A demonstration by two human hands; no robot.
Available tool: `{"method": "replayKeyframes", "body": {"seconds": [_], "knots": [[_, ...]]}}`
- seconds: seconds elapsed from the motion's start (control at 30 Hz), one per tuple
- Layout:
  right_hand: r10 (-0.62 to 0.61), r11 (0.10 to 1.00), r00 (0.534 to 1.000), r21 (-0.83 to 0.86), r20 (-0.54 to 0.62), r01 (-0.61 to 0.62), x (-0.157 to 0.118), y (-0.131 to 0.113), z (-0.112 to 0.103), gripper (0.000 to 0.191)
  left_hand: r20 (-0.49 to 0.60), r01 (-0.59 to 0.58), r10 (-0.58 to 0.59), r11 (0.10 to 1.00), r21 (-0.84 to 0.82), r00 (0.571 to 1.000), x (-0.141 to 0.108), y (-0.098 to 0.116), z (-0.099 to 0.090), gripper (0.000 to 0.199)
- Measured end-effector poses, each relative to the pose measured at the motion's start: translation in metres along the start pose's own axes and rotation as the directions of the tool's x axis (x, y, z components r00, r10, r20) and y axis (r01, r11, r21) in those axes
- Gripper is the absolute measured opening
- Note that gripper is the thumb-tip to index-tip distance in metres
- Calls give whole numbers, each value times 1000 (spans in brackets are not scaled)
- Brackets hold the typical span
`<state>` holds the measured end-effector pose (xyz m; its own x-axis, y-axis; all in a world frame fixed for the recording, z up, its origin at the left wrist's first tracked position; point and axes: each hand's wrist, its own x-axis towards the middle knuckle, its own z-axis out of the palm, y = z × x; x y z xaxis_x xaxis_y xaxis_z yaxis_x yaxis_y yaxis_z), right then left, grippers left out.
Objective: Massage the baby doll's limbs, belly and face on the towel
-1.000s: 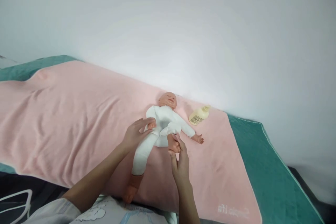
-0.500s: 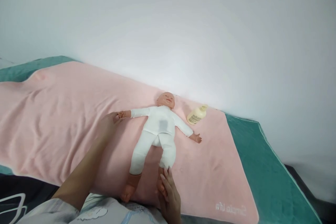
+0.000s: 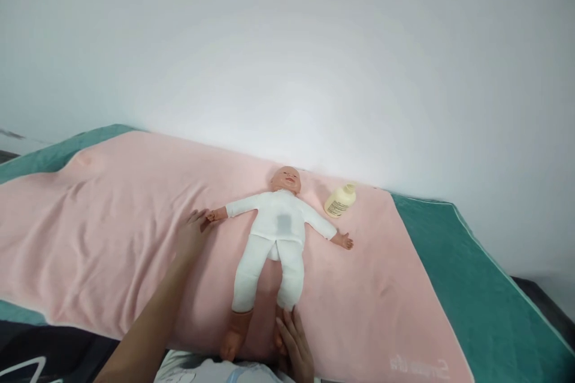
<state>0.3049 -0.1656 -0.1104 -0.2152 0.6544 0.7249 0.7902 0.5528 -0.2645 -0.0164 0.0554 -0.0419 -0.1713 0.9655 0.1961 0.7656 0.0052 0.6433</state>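
A baby doll (image 3: 278,215) in a white top and white trousers lies face up, arms spread, with a grey patch on its chest. At the doll's hand on the left side, my left hand (image 3: 193,232) is closed, its fingertips against the small fingers; the exact grip is partly hidden. Lower down, my right hand (image 3: 297,344) holds the doll's foot on the right side, fingers along the ankle, covering much of that foot. The doll's other bare foot (image 3: 234,338) rests free near my clothing.
A pale yellow pump bottle (image 3: 340,201) lies tilted beside the doll's arm. Under everything is a pink blanket (image 3: 381,299) with wrinkles on the left, over a green cover (image 3: 485,269). A white wall (image 3: 287,60) rises behind the far edge.
The view has shifted, so the doll, the bottle and the blanket appear slightly lower and further right. Both my hands remain at the same parts of the doll.
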Motion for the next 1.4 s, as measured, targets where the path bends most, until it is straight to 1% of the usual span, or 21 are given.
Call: {"method": "replayKeyframes", "body": {"seconds": [0.07, 0.13, 0.23, 0.33, 0.37, 0.47, 0.5, 0.6, 0.67, 0.7, 0.73, 0.77, 0.83, 0.87, 0.9, 0.97, 1.1, 1.17, 1.2, 1.3, 1.4], "knots": [[18, 1000, 1000, -18, -3, -18, -6, 2, 3, 46, -10, -5, 5, 1000, 18, 1000, -2, -5, 3, 45], [17, 1000, 1000, -21, 4, -17, -10, 4, 6, 47, -41, -6, 6, 1000, -3, 999, -4, -7, 4, 43], [22, 1000, 1000, 8, -5, -22, -7, 3, 5, 49, -77, 58, -70, 987, -148, 995, -7, 3, 1, 39], [88, 994, 996, 59, -1, -88, 10, -1, -5, 51, -16, 178, -198, 910, -373, 980, -12, 27, -4, 43], [100, 992, 995, 78, -3, -99, 19, -2, -10, 51, -36, 158, -193, 882, -443, 980, -13, 38, -5, 43], [65, 987, 998, 146, 2, -65, 52, -1, -25, 53, -191, 41, -190, 804, -593, 963, -15, 75, -5, 41], [67, 986, 998, 156, 4, -67, 63, 1, -29, 55, -203, 9, -173, 783, -622, 964, -15, 87, -4, 40], [93, 977, 996, 192, 4, -92, 95, 9, -35, 53, -193, -66, -75, 770, -635, 978, -21, 115, 1, 38], [137, 963, 990, 232, 30, -140, 114, 13, -37, 54, -172, -133, 45, 831, -541, 984, -28, 125, 7, 35], [169, 952, 984, 252, 47, -176, 122, 16, -38, 55, -169, -194, 127, 857, -478, 977, -32, 128, 11, 33], [204, 939, 977, 270, 65, -214, 130, 18, -38, 55, -169, -277, 226, 867, -413, 959, -36, 130, 15, 31], [235, 926, 969, 285, 75, -247, 136, 20, -37, 55, -170, -375, 335, 857, -354, 927, -40, 131, 19, 29], [275, 908, 959, 310, 65, -282, 146, 24, -36, 55, -168, -561, 535, 787, -256, 828, -46, 131, 27, 22], [291, 902, 955, 318, 53, -292, 150, 26, -34, 55, -160, -625, 604, 751, -214, 781, -48, 131, 30, 20], [305, 897, 952, 324, 42, -301, 152, 27, -32, 54, -151, -662, 645, 729, -173, 749, -50, 131, 33, 18], [336, 886, 941, 329, 33, -328, 156, 30, -28, 53, -138, -684, 670, 722, -107, 729, -51, 132, 35, 19], [385, 857, 921, 350, 56, -379, 157, 30, -25, 54, -141, -694, 683, 718, -50, 717, -51, 133, 35, 19], [403, 844, 913, 358, 65, -398, 156, 27, -28, 56, -168, -685, 670, 727, -49, 723, -50, 131, 32, 20], [412, 839, 909, 361, 66, -407, 155, 26, -31, 57, -194, -664, 645, 746, -49, 739, -48, 129, 30, 21], [428, 826, 900, 370, 76, -424, 152, 21, -42, 57, -269, -524, 495, 850, -46, 826, -42, 118, 21, 26], [384, 846, 919, 367, 85, -387, 142, 16, -51, 55, -259, -335, 311, 941, -55, 914, -32, 104, 9, 33]]}}
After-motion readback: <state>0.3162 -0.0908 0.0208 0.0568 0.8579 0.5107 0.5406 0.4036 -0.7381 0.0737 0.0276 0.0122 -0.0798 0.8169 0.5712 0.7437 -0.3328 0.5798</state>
